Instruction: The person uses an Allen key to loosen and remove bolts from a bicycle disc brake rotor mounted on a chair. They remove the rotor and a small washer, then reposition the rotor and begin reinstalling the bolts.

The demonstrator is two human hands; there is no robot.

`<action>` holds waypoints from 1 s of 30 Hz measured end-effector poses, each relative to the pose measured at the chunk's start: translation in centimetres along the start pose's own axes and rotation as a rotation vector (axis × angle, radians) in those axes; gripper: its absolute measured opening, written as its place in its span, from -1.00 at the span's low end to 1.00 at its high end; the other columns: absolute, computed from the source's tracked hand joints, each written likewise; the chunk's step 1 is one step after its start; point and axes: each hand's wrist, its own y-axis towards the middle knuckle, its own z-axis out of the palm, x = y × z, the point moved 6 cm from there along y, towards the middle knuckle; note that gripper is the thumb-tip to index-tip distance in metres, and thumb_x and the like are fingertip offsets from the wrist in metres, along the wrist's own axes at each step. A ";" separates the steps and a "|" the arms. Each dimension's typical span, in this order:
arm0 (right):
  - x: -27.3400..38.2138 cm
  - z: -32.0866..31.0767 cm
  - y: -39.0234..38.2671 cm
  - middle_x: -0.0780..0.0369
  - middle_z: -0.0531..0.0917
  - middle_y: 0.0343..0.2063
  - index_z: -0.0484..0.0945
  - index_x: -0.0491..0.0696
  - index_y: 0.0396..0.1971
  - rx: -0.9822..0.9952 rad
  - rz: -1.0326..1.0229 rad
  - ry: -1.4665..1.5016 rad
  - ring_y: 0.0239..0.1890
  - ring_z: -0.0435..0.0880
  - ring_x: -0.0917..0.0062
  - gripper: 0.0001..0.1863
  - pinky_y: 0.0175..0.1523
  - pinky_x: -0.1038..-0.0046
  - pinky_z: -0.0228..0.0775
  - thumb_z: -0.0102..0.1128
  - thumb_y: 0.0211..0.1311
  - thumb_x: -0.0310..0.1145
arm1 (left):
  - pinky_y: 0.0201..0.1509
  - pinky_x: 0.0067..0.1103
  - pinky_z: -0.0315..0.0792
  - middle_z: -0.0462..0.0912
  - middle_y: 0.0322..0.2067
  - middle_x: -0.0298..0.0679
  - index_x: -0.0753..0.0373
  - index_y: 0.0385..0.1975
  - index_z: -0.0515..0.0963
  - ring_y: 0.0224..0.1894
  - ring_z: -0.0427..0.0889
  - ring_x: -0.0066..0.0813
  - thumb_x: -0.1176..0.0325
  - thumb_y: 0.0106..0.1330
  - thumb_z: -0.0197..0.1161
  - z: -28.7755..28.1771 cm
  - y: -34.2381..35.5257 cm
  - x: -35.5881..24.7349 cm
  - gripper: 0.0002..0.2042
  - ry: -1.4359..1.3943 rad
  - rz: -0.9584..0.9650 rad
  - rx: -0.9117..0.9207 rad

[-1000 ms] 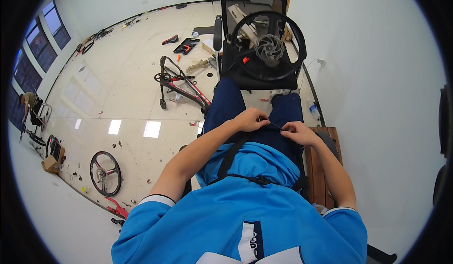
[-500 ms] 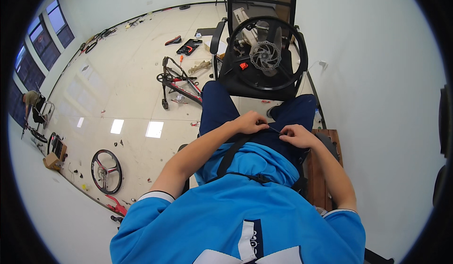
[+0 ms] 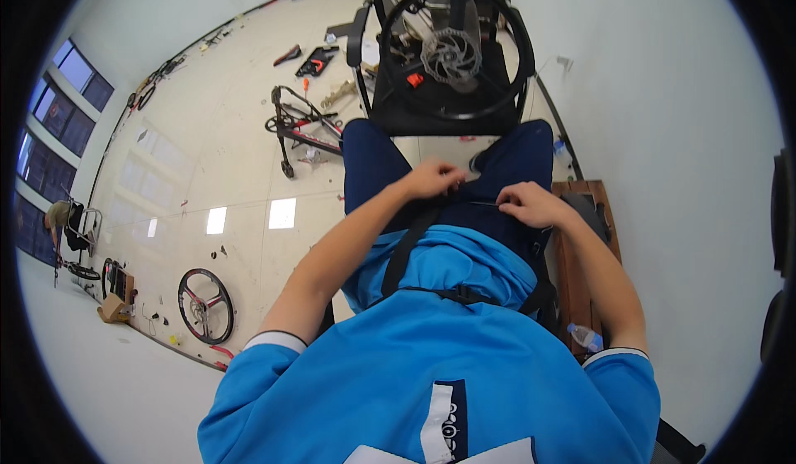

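Beyond the person's knees stands a black chair point(image 3: 394, 109), and on its seat lies a black wheel point(image 3: 452, 56) with a metal disc. Nearer are the dark blue trousers point(image 3: 373, 159), and above them both hands. The left hand point(image 3: 431, 179) is blurred, so I cannot tell if its fingers pinch something. The right hand point(image 3: 531, 204) is nearer to the thin rod point(image 3: 483, 204): its thumb and forefinger seem to pinch one end. From these fingertips the rod lies leftward, its long axis almost level across the lap. It looks slender and straight, with a faint shine; its far end is hard to see.
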 end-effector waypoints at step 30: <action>0.1 -1.4 -0.3 -0.03 0.68 -0.41 0.55 -0.19 -0.14 0.094 0.247 0.266 -0.34 0.69 0.12 -0.72 -0.23 0.28 0.50 0.18 0.32 -0.29 | 0.08 -0.17 0.53 0.58 0.03 -0.11 0.29 0.11 0.41 -0.01 0.62 -0.18 0.02 0.24 0.43 -7.2 16.2 25.3 -0.41 -1.390 -0.614 -1.030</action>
